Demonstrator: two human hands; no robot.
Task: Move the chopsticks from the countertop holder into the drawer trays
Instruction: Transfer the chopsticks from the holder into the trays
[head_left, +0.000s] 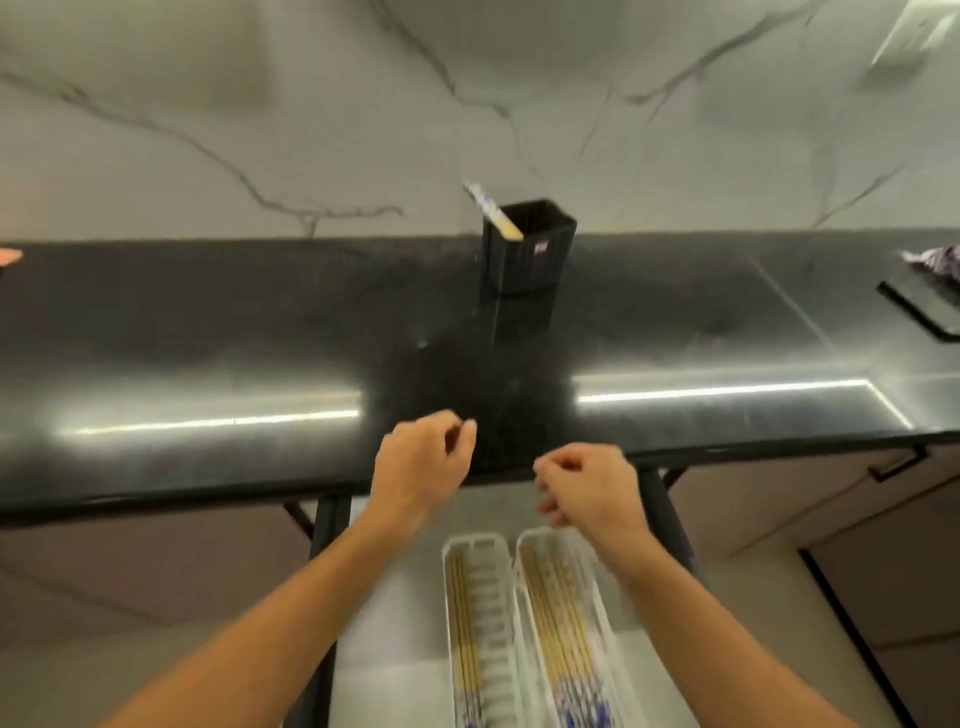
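A black square holder (527, 249) stands at the back of the dark countertop (208, 338). Chopsticks (491, 210) with a blue-and-white patterned top lean out of its left corner. Below the counter edge an open drawer (384, 613) holds two white slotted trays side by side, the left tray (488, 597) and the right tray (592, 613), each with several chopsticks lying lengthwise. My left hand (423, 460) hovers over the counter's front edge, fingers loosely curled and holding nothing. My right hand (584, 488) hangs above the right tray's far end, fingers curled, nothing visible in it.
A marble wall rises behind the counter. At the right sits a flat black tray (924, 306) with a purple-and-white wrapped item (935, 262) on it. An orange thing (8, 256) peeks in at the left edge. Closed cabinet fronts flank the drawer.
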